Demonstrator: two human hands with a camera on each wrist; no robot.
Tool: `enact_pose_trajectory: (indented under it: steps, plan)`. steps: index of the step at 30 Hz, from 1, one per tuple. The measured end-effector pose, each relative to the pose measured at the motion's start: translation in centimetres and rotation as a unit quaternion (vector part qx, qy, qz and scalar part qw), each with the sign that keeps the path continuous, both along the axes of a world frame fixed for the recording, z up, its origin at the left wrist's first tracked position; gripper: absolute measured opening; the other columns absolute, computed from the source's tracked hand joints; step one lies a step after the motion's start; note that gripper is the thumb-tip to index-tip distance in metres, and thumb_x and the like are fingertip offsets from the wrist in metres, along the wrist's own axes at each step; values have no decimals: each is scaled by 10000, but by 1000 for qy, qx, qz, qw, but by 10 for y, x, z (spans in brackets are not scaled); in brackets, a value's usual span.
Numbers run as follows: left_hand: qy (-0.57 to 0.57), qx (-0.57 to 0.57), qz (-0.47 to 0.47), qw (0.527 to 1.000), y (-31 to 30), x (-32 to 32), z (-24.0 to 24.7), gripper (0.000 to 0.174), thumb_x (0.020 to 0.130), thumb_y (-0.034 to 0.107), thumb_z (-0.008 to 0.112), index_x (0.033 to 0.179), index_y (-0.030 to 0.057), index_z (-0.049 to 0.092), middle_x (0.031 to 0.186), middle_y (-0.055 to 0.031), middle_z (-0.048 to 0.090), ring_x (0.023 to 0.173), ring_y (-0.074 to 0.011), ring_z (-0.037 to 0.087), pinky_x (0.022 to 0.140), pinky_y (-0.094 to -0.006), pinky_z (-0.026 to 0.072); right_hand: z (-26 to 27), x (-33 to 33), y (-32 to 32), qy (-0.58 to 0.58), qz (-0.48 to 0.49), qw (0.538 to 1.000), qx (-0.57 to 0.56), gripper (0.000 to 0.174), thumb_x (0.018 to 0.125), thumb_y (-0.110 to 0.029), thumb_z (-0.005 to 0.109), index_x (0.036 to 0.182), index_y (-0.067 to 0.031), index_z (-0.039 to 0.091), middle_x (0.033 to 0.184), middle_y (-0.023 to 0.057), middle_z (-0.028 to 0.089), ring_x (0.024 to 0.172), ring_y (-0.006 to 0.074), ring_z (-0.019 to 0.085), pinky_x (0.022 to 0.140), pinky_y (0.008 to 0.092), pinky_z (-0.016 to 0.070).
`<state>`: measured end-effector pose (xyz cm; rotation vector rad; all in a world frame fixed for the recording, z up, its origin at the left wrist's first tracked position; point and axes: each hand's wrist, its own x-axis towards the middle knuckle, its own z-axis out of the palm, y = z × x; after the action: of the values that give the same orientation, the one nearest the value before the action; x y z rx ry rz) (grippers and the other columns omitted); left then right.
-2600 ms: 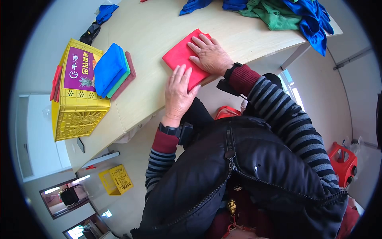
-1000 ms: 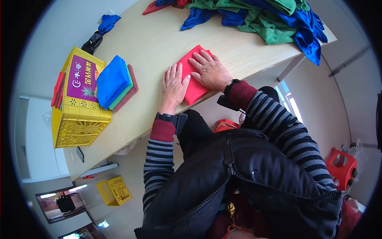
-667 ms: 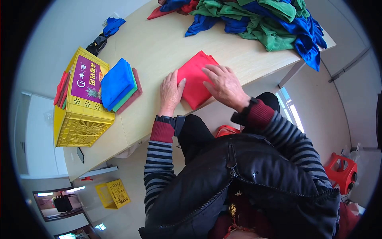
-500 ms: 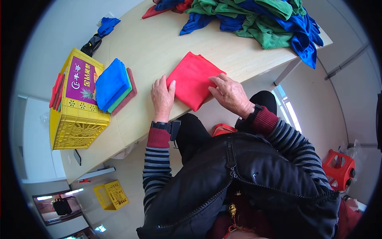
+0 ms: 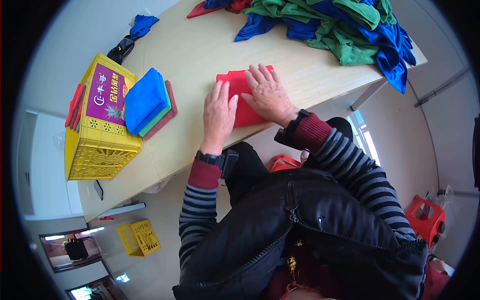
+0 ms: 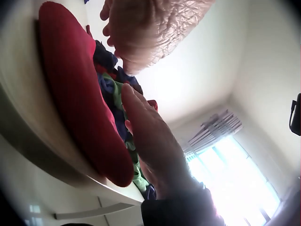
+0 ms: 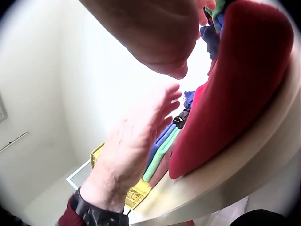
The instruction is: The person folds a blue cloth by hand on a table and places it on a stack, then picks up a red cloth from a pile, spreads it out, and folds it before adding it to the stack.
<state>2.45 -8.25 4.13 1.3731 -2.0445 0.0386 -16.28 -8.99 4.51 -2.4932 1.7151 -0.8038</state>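
Observation:
A folded red cloth (image 5: 246, 113) lies near the table's front edge, partly covered by both hands in the head view. My left hand (image 5: 219, 119) is over its left side, fingers nearly straight. Over its right part is my right hand (image 5: 271, 100), fingers extended and thumb spread. In the left wrist view the cloth (image 6: 84, 99) shows a thick rounded fold, with the right hand (image 6: 157, 141) beyond it. The right wrist view shows the left hand (image 7: 134, 141) across from the cloth (image 7: 235, 84). Whether the palms touch it is unclear; neither hand grips it.
A yellow crate (image 5: 102, 157) stands at the table's left, with folded blue (image 5: 146, 101), green and brownish-red cloths beside it. Loose green and blue cloths (image 5: 345, 37) heap at the far right, some hanging over the edge. A phone (image 5: 98, 190) lies at the near left corner.
The red cloth has turned from a diamond-like angle to a squarer one. Both hands have moved farther over it; the right one came up and left from its right corner.

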Motion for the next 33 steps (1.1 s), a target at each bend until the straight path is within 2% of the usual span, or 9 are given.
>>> enact_pose_trajectory:
  steps: [2,7,10,19,23,26,30,33]
  plan:
    - [-65,42,-62,995,-27,-12,-9,531,1023,376,511,1421,25,499,1485,-227,457,1378,-379,428,1157,-464,331,-22,10,-8,13,-20,999,-23,644,976,-396,559,1450,23,440,1540,217,394,1463,377,318,1205,512,243]
    - [-119,85,-42,988,-63,-15,-47,582,1058,446,403,1507,76,423,1576,-194,351,1467,-352,307,1207,-430,248,-40,4,-9,17,-27,999,30,695,980,-452,525,1482,13,407,1578,221,336,1498,388,247,1215,530,206]
    - [-78,123,-35,989,-63,-11,-45,632,1052,524,352,1530,114,401,1589,-190,333,1486,-374,260,1223,-478,191,-38,1,-8,-1,-26,998,48,721,975,-477,524,1494,6,394,1583,219,332,1504,384,234,1218,522,200]
    - [-49,136,-17,989,-61,-7,-41,638,1046,529,371,1539,124,383,1593,-181,326,1482,-381,269,1214,-472,215,-33,-7,-5,-23,-28,998,53,716,976,-486,524,1498,-13,399,1587,214,326,1503,379,236,1214,509,213]
    - [-68,139,14,988,-47,-2,-38,605,1056,497,377,1539,133,389,1597,-176,325,1490,-349,265,1217,-441,211,-30,-17,0,-17,-17,999,47,675,980,-450,528,1487,-20,415,1569,213,358,1491,384,265,1206,506,236]
    - [-115,69,3,991,-22,-3,-32,569,1057,431,408,1532,118,393,1581,-178,352,1479,-350,293,1209,-449,233,-20,-24,3,-25,-19,998,58,613,994,-393,515,1470,-15,431,1547,204,399,1474,376,304,1205,498,244]
    - [-75,98,-23,992,-9,-13,-41,561,1042,386,452,1504,70,417,1574,-182,360,1471,-348,311,1198,-490,260,-20,10,13,-29,21,999,5,564,1004,-346,499,1454,-9,445,1527,195,431,1461,362,336,1208,493,241]
    - [-93,62,0,994,1,-14,-46,541,1048,351,440,1510,72,408,1577,-172,361,1465,-340,327,1189,-468,279,-30,14,14,14,7,1000,-3,563,1011,-343,485,1467,-16,436,1536,188,423,1469,355,325,1213,491,229]
